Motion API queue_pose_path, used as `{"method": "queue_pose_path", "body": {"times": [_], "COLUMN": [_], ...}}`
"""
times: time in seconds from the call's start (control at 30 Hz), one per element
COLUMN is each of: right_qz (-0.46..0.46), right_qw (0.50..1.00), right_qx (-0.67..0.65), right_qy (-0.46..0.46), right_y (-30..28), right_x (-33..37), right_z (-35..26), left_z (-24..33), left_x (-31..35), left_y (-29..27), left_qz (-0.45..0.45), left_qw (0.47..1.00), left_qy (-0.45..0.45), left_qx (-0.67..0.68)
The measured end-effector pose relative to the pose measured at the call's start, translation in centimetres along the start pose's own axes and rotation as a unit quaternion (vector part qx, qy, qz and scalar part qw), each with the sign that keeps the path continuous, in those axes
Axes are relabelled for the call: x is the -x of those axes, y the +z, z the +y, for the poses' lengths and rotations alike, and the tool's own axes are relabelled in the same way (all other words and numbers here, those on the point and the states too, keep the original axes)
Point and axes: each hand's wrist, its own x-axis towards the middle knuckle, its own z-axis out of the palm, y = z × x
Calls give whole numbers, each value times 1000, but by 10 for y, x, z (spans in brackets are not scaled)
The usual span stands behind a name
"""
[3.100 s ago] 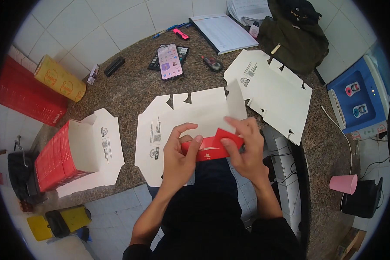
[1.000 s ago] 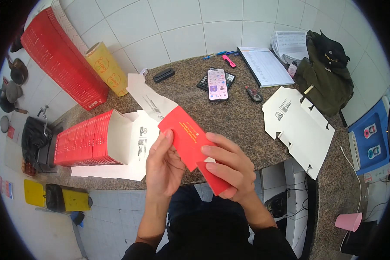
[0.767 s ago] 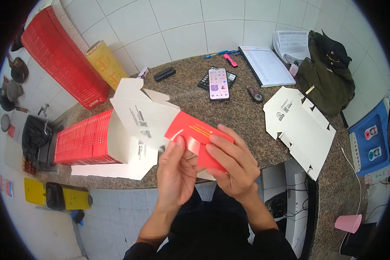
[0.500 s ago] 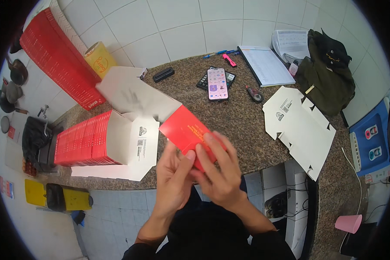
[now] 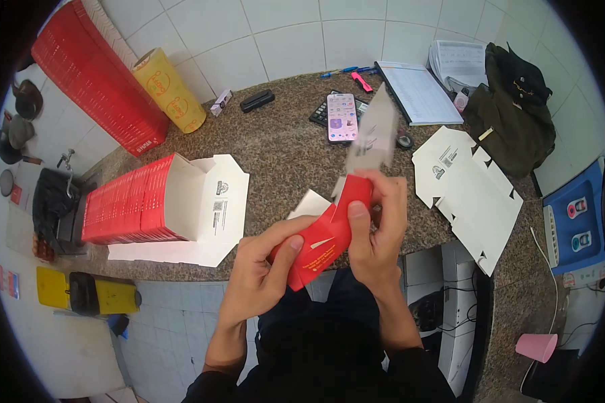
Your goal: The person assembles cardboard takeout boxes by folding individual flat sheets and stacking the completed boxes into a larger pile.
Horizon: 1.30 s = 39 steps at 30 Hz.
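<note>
The carton (image 5: 335, 232) slants from near left to far right, the left hand (image 5: 259, 272) pinching its near part, the right hand (image 5: 380, 242) its middle.

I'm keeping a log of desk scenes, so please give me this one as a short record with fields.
Left hand: left hand grips the carton's lower left end
Right hand: right hand pinches its upper right part
Held item: red-and-white carton, partly folded, its raised white panel blurred
Counter, left: row of nested red cartons
Counter, right: flat white carton blank
Counter, back: lit phone overlapping a calculator
</note>
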Motion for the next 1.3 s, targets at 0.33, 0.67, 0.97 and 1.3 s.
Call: {"method": "queue_pose_path", "body": {"times": [0.33, 0.67, 0.97, 1.3], "right_qz": [-237, -281, -255, -241], "right_qw": [969, 959, 953, 933], "right_qx": [4, -47, 48, -259], "right_qy": [-67, 1, -158, 64], "right_y": [-6, 2, 2, 8], "right_x": [4, 10, 26, 46], "right_z": [-19, -9, -22, -25], "left_z": [-12, -7, -60, -72], "left_x": [9, -6, -10, 29], "left_y": [-15, -23, -36, -11], "left_qz": [146, 139, 367, 194], "left_qw": [974, 942, 919, 938], "left_qy": [118, 209, -11, -149], "left_qx": [-127, -223, 142, 246]}}
